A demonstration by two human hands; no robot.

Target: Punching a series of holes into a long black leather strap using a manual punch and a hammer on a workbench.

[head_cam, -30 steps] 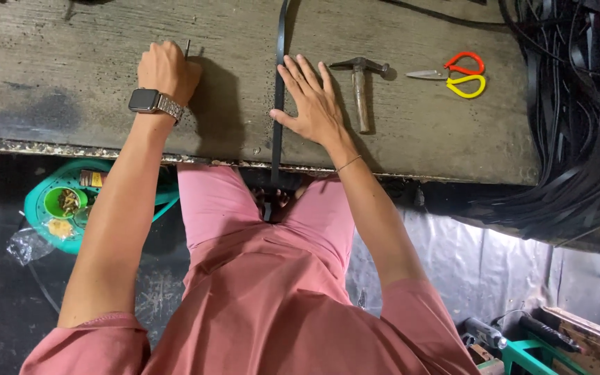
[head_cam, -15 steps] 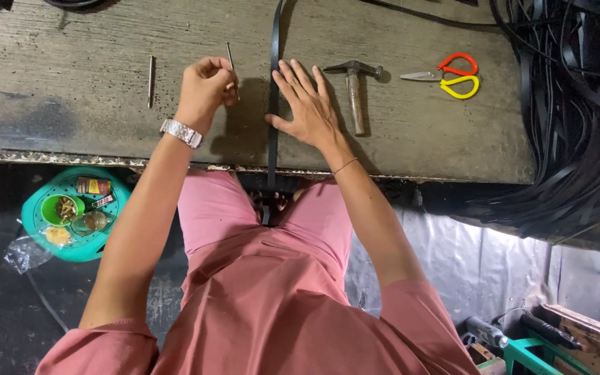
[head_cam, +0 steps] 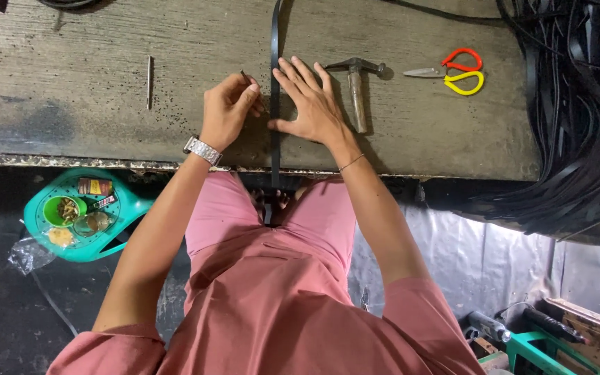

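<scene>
Black strap is running straight down the middle of the frame, lying flat on the wooden workbench from the top edge to the bench's near edge and dropping between the person's knees. Right hand is pressing flat on the bench just right of the strap, fingers spread wide, thumb touching the strap's edge, gripping nothing. Left hand is sitting just left of the strap, fingers curled narrow, pinching a thin dark nail-like pin whose tip is sticking up and left out of the fingertips. Wristwatch is showing on the left wrist at the bench edge. Hammer is lying just right of the right hand, head toward the top, wooden handle pointing down. Scissors with one red and one yellow loop are lying farther right, well apart from the hands, blades pointing left. Thin metal rod is lying upright in the picture at upper left, well apart from the left hand. Pile of black straps is hanging over the bench's right end. Teal tray with small containers is sitting on the floor at lower left.
</scene>
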